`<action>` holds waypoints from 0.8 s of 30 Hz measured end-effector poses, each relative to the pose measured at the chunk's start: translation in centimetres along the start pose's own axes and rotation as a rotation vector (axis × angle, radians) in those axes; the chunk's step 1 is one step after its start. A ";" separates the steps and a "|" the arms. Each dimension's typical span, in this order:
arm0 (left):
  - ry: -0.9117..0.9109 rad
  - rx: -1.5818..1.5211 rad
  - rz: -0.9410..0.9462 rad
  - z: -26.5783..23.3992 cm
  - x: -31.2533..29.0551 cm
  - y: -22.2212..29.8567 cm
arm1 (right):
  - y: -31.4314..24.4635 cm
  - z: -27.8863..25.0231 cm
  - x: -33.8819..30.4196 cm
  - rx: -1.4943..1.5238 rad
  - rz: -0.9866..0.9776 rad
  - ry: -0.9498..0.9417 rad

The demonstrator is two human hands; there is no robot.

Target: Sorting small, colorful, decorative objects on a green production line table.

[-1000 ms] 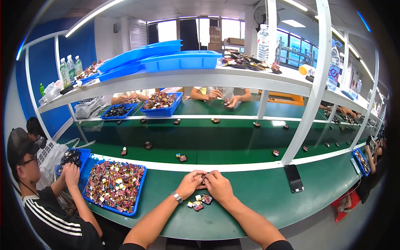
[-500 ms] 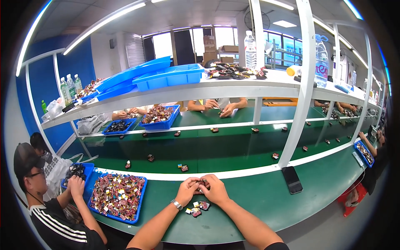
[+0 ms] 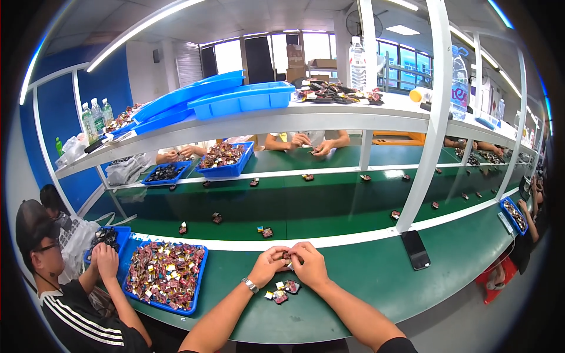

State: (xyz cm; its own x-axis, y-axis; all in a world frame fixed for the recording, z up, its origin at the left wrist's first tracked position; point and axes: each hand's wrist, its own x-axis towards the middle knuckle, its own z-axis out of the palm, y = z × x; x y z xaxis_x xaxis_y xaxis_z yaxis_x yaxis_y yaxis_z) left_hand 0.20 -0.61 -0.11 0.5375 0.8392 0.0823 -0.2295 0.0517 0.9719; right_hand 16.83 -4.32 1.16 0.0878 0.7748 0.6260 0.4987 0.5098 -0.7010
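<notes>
Close together over the green bench [image 3: 365,282], both my hands pinch the same small dark-red part, which looks like a little electronic assembly; fingers cover most of it. My left hand [image 3: 268,265] steadies it from the left, with a metal watch on that wrist. The fingertips of my right hand [image 3: 310,266] press on it from the other side, and a bit of white shows below them. Just in front of my hands lies a small cluster of similar parts [image 3: 281,297], reddish and black with white squares.
Left of me stands a blue tray [image 3: 206,265] heaped with such parts. A co-worker [image 3: 76,294] sits beyond it. A black phone [image 3: 415,250] lies by a white shelf post [image 3: 432,147]. Loose parts [image 3: 266,232] dot the green conveyor [image 3: 306,206] behind the white rail.
My right-hand fingers have shifted on the part, and some white now shows beneath them. The loose parts on the conveyor appear slightly farther right; the view has also shifted a little.
</notes>
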 end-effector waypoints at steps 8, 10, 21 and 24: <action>0.001 -0.114 -0.045 -0.1 0.0 0.0 | -1.1 0.0 0.2 -0.319 -0.205 -0.020; 0.023 -0.121 -0.049 -0.2 -0.1 0.1 | -1.2 0.2 0.2 -0.345 -0.258 -0.025; 0.030 -0.174 -0.079 -0.4 -0.2 -0.3 | -0.5 0.3 -0.5 -0.501 -0.421 -0.061; 0.035 -0.167 -0.071 0.0 -0.3 0.0 | -0.3 0.7 -0.4 -0.506 -0.413 -0.035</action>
State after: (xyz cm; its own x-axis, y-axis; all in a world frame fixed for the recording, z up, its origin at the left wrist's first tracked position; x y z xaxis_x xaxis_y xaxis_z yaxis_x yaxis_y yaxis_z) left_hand 0.03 -0.83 -0.14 0.5293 0.8484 0.0042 -0.3250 0.1982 0.9247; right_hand 16.10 -4.54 0.85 -0.2215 0.5692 0.7918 0.8306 0.5355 -0.1526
